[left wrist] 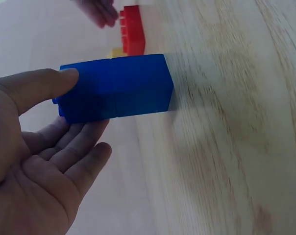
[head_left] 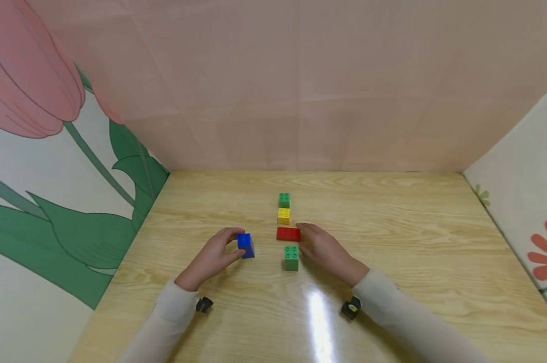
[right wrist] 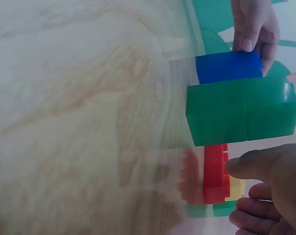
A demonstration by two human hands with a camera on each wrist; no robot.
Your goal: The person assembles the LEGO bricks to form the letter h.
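Head view: the left hand (head_left: 215, 256) has its grip closed about the blue block (head_left: 246, 246), thumb on one side and fingers on the other, the block standing roughly upright at the hand's 2 o'clock. Left wrist view shows a seam across this block, as of two bricks joined; whether its base touches the surface (head_left: 414, 217) cannot be told. The right hand (head_left: 328, 253) has its grip open and holds nothing, its fingers near the right end of the red block (head_left: 289, 234), at that block's 3 o'clock; contact there is unclear.

From the blue block, the red block lies between 2 and 3 o'clock, its long side running left to right. At the red block's 6 o'clock, apart from it, stands the near green block (head_left: 291, 258), also seamed in the right wrist view. Toward 12 from the red block sits the yellow block (head_left: 284, 216), with the far green block (head_left: 284, 199) just beyond. Farther out at 12 rises a pink backdrop (head_left: 300, 91).
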